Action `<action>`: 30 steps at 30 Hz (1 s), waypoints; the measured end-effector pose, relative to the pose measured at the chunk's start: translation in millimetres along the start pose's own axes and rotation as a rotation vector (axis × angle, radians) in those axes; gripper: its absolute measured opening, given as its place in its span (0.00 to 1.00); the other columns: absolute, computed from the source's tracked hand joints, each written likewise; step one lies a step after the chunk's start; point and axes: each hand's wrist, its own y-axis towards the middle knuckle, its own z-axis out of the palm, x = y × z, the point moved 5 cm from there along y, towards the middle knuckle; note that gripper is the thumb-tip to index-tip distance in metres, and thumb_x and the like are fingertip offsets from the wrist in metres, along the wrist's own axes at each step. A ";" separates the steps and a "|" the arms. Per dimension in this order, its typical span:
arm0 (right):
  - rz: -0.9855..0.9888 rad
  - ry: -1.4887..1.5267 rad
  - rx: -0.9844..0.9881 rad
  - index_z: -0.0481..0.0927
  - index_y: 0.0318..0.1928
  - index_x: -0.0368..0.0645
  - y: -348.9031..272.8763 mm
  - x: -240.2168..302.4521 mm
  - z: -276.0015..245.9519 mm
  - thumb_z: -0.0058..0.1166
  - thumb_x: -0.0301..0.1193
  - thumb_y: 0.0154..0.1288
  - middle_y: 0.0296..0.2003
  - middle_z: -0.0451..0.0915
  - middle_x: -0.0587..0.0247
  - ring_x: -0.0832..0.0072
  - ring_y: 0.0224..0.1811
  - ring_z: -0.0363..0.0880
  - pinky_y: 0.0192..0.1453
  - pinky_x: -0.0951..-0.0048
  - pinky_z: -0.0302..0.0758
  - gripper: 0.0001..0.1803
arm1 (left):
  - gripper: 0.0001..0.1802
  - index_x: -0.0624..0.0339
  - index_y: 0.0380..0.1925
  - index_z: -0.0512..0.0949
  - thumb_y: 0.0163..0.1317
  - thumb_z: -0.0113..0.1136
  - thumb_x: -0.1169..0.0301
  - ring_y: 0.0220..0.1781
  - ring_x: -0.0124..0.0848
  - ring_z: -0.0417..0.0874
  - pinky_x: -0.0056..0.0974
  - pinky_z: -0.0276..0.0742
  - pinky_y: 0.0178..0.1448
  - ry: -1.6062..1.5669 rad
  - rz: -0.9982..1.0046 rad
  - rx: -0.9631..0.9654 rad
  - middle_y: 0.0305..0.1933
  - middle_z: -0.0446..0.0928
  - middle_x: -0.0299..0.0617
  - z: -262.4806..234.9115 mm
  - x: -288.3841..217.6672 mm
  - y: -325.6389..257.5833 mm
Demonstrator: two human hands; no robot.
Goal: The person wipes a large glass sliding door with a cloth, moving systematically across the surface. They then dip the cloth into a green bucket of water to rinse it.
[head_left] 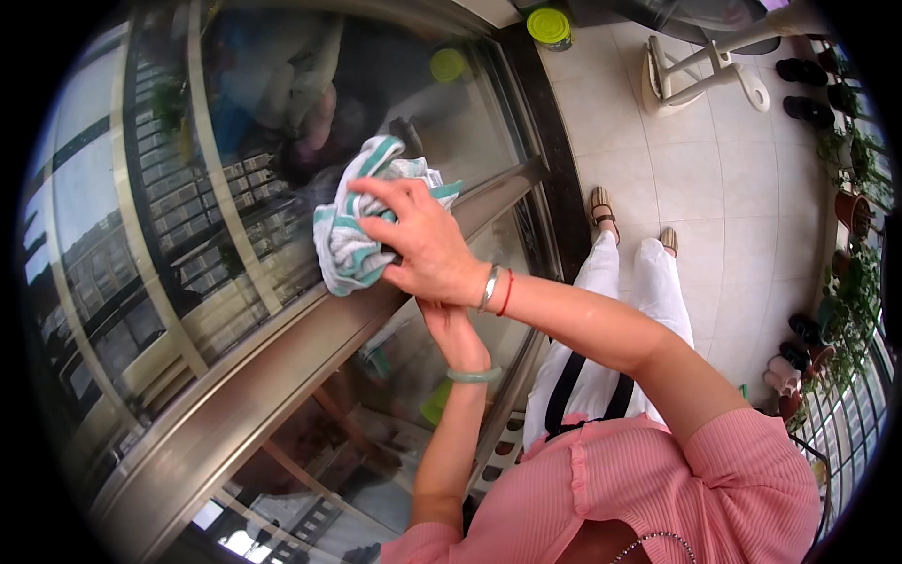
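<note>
My right hand (418,235) has its fingers bent over a bunched white cloth with green stripes (343,235), pressing it to the glass just above the metal rail. A silver bracelet and a red string circle that wrist. Beneath the right wrist, my left hand (453,331) reaches up to the rail; a pale green bangle sits on its wrist. The left fingers are hidden behind the right hand, so whether they touch the cloth cannot be seen. The glass door (254,122) mirrors buildings, railings and a green-lidded can. Its metal rail (282,362) runs slantwise below the cloth.
A green-lidded can (550,28) stands on the tiled floor (752,207) by the dark door frame (554,122). Beyond it is a pale stool-like stand (676,80). Shoes (806,94), potted plants (850,211) and a railing line the right side.
</note>
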 end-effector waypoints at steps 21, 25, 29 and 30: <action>0.089 0.058 -0.078 0.78 0.39 0.42 -21.7 -82.6 7.2 0.52 0.13 0.36 0.55 0.74 0.60 0.54 0.52 0.69 0.58 0.59 0.70 0.23 | 0.27 0.64 0.70 0.57 0.73 0.47 0.68 0.73 0.40 0.64 0.46 0.63 0.71 0.070 -0.186 0.098 0.73 0.61 0.49 10.1 43.3 19.7; -0.041 0.225 -0.013 0.80 0.43 0.47 -2.4 -27.7 15.2 0.56 0.13 0.36 0.53 0.74 0.62 0.55 0.51 0.69 0.55 0.58 0.72 0.27 | 0.32 0.63 0.73 0.53 0.74 0.45 0.62 0.75 0.41 0.62 0.46 0.60 0.73 0.164 -0.110 0.159 0.75 0.58 0.48 20.4 33.2 24.7; -0.104 0.215 -0.061 0.78 0.40 0.45 -13.9 -84.7 8.0 0.52 0.11 0.34 0.52 0.74 0.62 0.54 0.51 0.69 0.54 0.58 0.71 0.27 | 0.31 0.66 0.73 0.52 0.75 0.44 0.64 0.76 0.43 0.60 0.48 0.57 0.75 0.042 -0.201 0.153 0.76 0.57 0.50 23.1 45.3 32.8; -0.033 0.114 -0.020 0.79 0.39 0.43 -21.9 -110.8 7.0 0.56 0.13 0.39 0.53 0.77 0.61 0.55 0.51 0.71 0.57 0.58 0.69 0.21 | 0.31 0.66 0.73 0.51 0.76 0.43 0.65 0.76 0.44 0.59 0.48 0.56 0.75 0.049 -0.217 0.155 0.76 0.56 0.51 21.4 46.8 35.4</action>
